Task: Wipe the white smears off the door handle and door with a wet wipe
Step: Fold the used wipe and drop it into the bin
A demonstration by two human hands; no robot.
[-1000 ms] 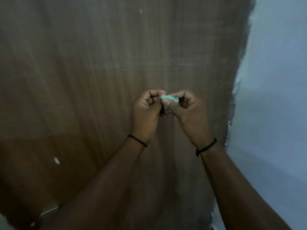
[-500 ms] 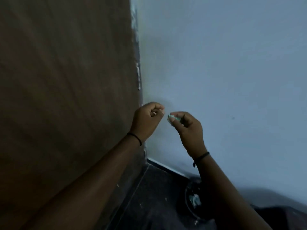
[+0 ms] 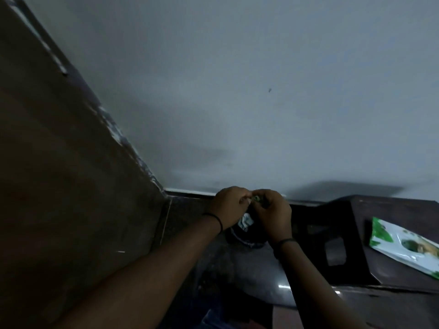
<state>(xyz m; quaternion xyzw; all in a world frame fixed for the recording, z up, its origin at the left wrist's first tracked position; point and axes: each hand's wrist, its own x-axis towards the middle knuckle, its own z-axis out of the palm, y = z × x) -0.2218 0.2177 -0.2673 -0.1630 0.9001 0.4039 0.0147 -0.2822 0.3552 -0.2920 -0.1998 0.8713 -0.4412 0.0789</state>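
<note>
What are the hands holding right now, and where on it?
A small balled-up greenish wipe, pinched between the fingertips of the left hand and right hand; the exact grip is blurred.

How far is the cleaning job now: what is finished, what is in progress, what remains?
Wiping seems over: both hands, left hand and right hand, pinch a small balled wipe above a dark bin. Dropping it remains. The door edge keeps white marks; the handle is out of view.
</note>
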